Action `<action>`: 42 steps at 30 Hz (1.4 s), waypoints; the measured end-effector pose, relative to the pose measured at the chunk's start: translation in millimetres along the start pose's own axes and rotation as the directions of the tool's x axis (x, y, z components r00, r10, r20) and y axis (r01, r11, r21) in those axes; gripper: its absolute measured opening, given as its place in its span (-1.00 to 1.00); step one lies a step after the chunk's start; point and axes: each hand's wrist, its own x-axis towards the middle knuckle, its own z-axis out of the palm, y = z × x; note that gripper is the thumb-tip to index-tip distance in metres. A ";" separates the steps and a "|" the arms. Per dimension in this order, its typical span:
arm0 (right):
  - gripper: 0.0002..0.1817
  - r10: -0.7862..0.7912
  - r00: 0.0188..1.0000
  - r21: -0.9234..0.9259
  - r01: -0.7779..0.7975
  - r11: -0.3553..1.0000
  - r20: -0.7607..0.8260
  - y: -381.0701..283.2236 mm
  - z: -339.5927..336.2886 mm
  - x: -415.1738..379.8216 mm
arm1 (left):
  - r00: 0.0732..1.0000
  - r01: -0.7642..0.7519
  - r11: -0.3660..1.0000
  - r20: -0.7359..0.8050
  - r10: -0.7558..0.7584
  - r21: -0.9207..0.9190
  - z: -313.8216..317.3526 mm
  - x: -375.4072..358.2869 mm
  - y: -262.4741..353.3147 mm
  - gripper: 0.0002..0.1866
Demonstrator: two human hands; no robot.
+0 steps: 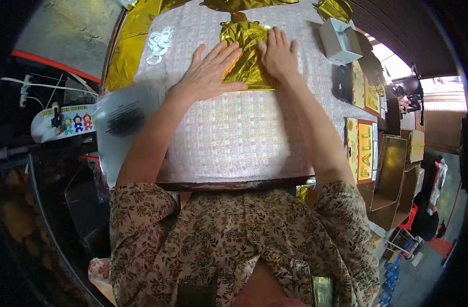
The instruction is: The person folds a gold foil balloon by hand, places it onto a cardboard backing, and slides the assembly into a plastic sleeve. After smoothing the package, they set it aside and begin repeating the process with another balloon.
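Note:
A flat, crinkled gold foil balloon [244,38] lies on the cloth-covered table, folded into a narrow rectangle with small tabs at its far end. My left hand [211,70] rests palm down on its left side, fingers spread and thumb stretched across the near part. A bit of orange shows beside the left fingers. At the foil's right edge, my right hand [279,57] lies flat, fingers extended away from me. Neither hand is closed around anything.
White loops [160,43] lie at the left. More gold foil [126,51] covers the left edge. A white open box [340,42] stands right, near packages marked FALL [366,151]. A clear plastic sheet [126,123] and a skateboard deck [65,123] are at left.

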 end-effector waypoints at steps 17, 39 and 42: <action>-0.71 0.145 0.838 0.601 -0.486 0.635 0.526 10.0 -52.7 55.8 | 0.997 0.055 0.998 0.052 -0.055 -0.015 -1.7 1.4 2.7 0.10; -0.51 -0.661 0.732 0.340 0.672 0.658 -0.168 30.6 -125.3 -180.9 | 0.970 -0.206 0.839 -0.218 0.107 -0.503 -42.3 -4.4 44.0 -0.78; -0.54 -0.657 0.729 0.288 0.682 0.672 -0.192 33.6 -117.8 -182.4 | 0.959 -0.266 0.870 -0.206 0.195 -0.415 -27.1 8.5 65.7 -0.70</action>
